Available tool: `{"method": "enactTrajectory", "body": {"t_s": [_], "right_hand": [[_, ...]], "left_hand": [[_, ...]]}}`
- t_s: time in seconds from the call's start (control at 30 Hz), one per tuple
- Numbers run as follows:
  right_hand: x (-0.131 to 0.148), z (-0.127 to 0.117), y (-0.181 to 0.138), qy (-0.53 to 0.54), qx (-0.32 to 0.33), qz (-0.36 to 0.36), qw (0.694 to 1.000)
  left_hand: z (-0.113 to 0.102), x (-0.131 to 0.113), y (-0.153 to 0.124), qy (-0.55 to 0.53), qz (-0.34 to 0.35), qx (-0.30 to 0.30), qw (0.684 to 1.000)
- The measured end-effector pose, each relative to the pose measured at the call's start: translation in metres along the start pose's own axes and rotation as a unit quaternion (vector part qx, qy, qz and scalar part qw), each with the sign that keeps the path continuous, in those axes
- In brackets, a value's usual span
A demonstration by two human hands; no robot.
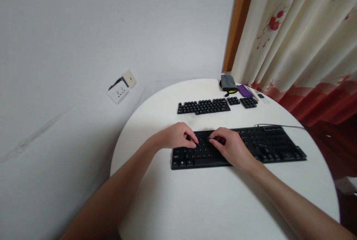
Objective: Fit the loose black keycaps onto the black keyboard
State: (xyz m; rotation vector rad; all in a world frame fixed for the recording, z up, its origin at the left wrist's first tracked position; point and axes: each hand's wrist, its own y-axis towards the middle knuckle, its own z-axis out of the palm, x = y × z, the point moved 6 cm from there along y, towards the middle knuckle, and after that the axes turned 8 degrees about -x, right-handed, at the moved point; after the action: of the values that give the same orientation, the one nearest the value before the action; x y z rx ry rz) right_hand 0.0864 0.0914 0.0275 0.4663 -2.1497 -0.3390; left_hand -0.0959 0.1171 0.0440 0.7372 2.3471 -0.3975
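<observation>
A black keyboard (269,145) lies on the white round table, some of its keycaps in place along the lower left and bare key sockets showing elsewhere. Over its left part, my left hand (178,136) has thumb and forefinger pinched at a small black keycap, mostly hidden by the fingertips. Just to the right, my right hand (230,146) also pinches a small dark keycap (208,139) low over the keys. Behind the keyboard, loose black keycaps (208,106) are laid out in rows like a keyboard's layout, with smaller groups (248,102) at the right.
A grey cloth pouch (228,82), a purple pouch (244,90) and a small black-and-white item (261,96) sit at the table's far right. The keyboard's cable (281,125) runs off the right edge. A wall with a socket (118,92) borders the left; curtains (301,39) hang behind.
</observation>
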Motion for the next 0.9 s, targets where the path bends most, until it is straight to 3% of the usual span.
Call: {"method": "enactTrajectory", "body": {"t_s": [0.33, 0.9], "right_hand": [[0.003, 0.005, -0.001, 0.0, 0.01, -0.005, 1.0], [0.006, 0.005, -0.002, 0.005, 0.023, -0.01, 1.0]], "left_hand": [[0.012, 0.002, -0.004, -0.05, -0.033, 0.102, 0.993], [0.016, 0.005, -0.002, -0.065, -0.055, 0.087, 0.993]]}}
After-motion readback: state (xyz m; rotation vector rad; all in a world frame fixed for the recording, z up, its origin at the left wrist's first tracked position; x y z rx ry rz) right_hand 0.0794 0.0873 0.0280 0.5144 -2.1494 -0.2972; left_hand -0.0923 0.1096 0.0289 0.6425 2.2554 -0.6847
